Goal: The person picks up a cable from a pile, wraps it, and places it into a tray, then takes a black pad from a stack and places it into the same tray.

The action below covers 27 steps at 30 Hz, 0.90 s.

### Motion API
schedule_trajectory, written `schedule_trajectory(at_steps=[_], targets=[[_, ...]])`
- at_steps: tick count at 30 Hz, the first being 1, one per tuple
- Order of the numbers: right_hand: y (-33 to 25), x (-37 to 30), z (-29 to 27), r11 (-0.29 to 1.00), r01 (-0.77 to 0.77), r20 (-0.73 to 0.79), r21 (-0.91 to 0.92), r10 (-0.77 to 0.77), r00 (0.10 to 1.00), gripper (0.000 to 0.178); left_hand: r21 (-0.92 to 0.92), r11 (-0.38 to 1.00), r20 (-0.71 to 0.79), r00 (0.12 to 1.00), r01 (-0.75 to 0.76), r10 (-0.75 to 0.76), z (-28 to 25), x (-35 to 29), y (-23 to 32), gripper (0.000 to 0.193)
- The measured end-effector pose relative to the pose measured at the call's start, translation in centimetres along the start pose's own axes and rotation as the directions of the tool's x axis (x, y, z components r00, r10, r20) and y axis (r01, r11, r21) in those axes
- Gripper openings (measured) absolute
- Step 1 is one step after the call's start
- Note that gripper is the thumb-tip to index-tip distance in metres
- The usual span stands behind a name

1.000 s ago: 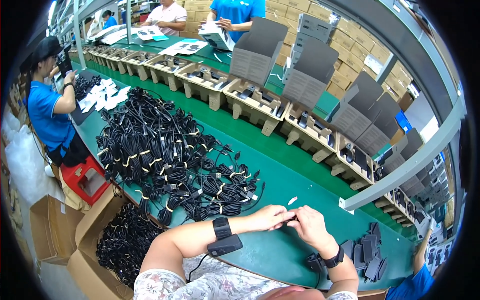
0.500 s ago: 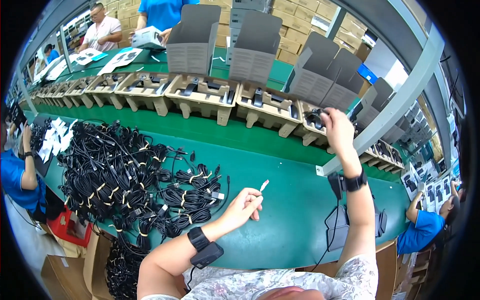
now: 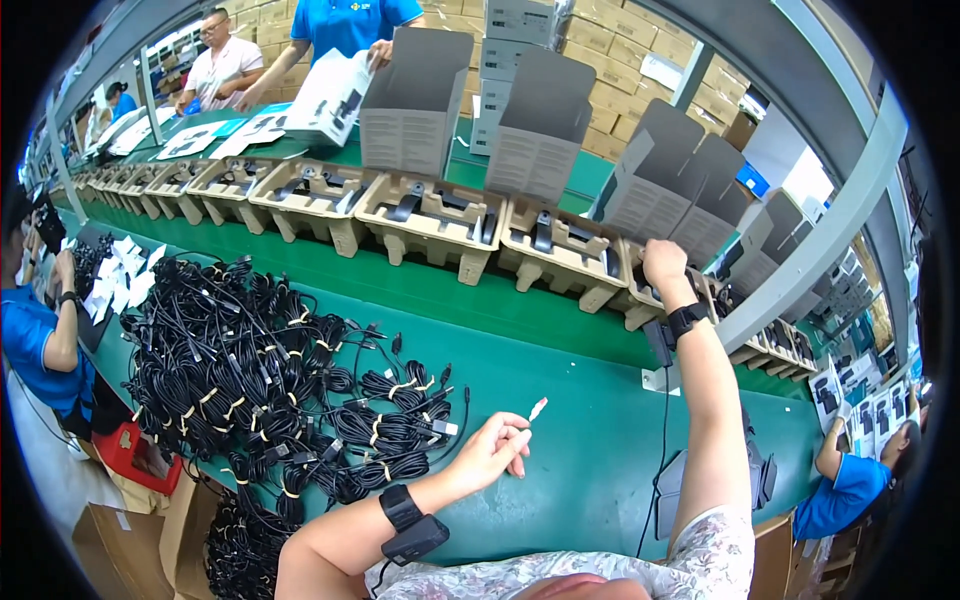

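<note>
My right hand point(image 3: 665, 262) reaches out over a moulded pulp tray point(image 3: 640, 312) at the right of the row. Its back faces me and the fingertips are hidden, so whether it grips anything does not show. Nearer me, my left hand point(image 3: 492, 450) rests above the green table point(image 3: 590, 440), fingers loosely bent and somewhat apart, with no object seen in them. A small white and reddish strip point(image 3: 538, 408) lies just beyond its index fingertip. Beside that hand spreads a large heap of bundled black cables point(image 3: 260, 370), tied with pale bands.
A row of pulp trays point(image 3: 430, 232) with black parts runs along the far side, several with open grey boxes point(image 3: 415, 110) behind. A slanted metal post point(image 3: 820, 240) stands right of my right hand. Dark flat pieces point(image 3: 680, 490) lie by my right arm. Co-workers stand around.
The view has shifted, so the scene sits lower. My right hand has turned over the tray; the black cable seen under it before is now hidden. The left hand stays near the strip.
</note>
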State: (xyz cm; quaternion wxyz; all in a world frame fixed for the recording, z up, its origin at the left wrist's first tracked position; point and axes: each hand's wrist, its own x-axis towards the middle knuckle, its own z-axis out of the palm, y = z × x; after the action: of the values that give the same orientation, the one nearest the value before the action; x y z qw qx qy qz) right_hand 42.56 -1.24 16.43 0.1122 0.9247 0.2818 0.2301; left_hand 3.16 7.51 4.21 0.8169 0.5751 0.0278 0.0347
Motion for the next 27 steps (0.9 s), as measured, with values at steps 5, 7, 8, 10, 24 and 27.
schedule_trajectory(at_steps=[5, 7, 8, 10, 24, 27], targets=[[-2.2, 0.0, 3.5, 0.936, -0.229, -0.085, 0.268, 0.26, 0.962, 0.025, -0.015, 1.0, -0.003, 1.0, 0.014, -0.014, 0.1, 0.2, 0.2, 0.027], [-2.0, 0.2, 4.4, 0.923, -0.215, -0.05, 0.318, 0.243, 0.969, 0.025, -0.024, 0.999, 0.001, 1.0, 0.029, -0.029, 0.2, 0.3, 0.2, 0.027], [-1.8, 0.4, 4.8, 0.907, -0.203, -0.02, 0.37, 0.226, 0.974, 0.026, -0.001, 1.0, -0.006, 1.0, 0.018, -0.018, 0.0, 0.4, 0.3, 0.027], [-1.2, 0.5, 5.5, 0.887, -0.201, 0.022, 0.416, 0.212, 0.977, 0.027, 0.044, 0.999, -0.018, 1.0, 0.003, -0.002, -0.2, 0.6, 0.4, 0.027], [2.6, 2.6, 8.1, 0.966, -0.129, 0.108, 0.224, 0.107, 0.988, 0.026, 0.065, 0.997, 0.0, 0.999, 0.045, -0.045, 0.3, 2.9, -0.4, 0.025], [0.4, 0.5, 6.9, 0.968, -0.197, -0.128, 0.158, 0.218, 0.968, 0.023, 0.046, 0.997, -0.024, 0.998, 0.057, -0.056, 0.0, 3.8, -1.0, 0.024]])
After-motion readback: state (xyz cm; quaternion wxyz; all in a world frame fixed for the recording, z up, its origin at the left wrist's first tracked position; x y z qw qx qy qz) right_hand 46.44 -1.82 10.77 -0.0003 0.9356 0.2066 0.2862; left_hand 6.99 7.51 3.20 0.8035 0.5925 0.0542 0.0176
